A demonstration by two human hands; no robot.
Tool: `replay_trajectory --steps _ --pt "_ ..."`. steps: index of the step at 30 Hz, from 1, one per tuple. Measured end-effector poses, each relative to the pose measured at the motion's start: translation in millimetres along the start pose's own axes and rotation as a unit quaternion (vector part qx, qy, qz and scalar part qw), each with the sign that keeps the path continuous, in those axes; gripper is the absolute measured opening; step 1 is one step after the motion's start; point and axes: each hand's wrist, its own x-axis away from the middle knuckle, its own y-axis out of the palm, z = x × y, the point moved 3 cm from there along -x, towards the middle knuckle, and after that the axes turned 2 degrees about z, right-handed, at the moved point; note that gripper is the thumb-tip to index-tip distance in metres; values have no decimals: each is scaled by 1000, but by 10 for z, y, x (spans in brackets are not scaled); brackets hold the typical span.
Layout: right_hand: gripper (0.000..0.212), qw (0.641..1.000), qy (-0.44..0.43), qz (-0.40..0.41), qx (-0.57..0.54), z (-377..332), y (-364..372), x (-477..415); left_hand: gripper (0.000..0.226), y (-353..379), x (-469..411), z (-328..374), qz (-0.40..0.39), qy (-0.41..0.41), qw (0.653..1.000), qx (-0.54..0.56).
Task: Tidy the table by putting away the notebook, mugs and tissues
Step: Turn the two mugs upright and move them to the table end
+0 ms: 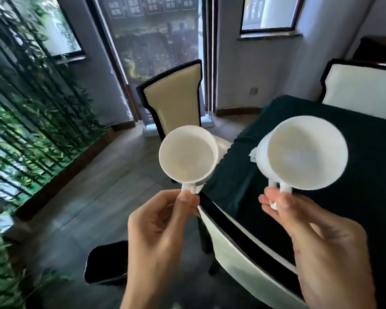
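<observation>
**Two white mugs held by their handles**

Head view: the left hand [163, 221] pinches the handle of a white mug [188, 153] between thumb and fingers, holding it in the air over the floor [80, 197], just off the corner of the worktop [243, 175]. The mug is plain glossy white, round-mouthed, and its inside looks empty. The right hand [316, 237] grips the handle of a second mug [305, 152] the same way, above the worktop's dark green cloth. This one is also plain white and empty, tilted with its mouth toward the camera. A bit of pale tissue [253, 155] shows at its left side, touching the wall; how it is held cannot be told. A cream chair [174, 99] with a dark frame stands beyond the left mug, and another chair back [239, 248] lies between the two hands.
</observation>
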Motion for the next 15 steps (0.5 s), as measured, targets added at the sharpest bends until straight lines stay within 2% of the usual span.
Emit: replay_trajectory --steps 4,9,15 --pt "18 999 32 20 15 187 110 -328 23 193 -428 -235 -22 -29 999 -1" --pt "16 994 81 67 20 609 311 -871 25 506 -1184 -661 -108 -88 990 6" --pt "15 972 161 168 1 1396 572 -1623 30 1065 -2194 -1575 -224 -203 953 -25"
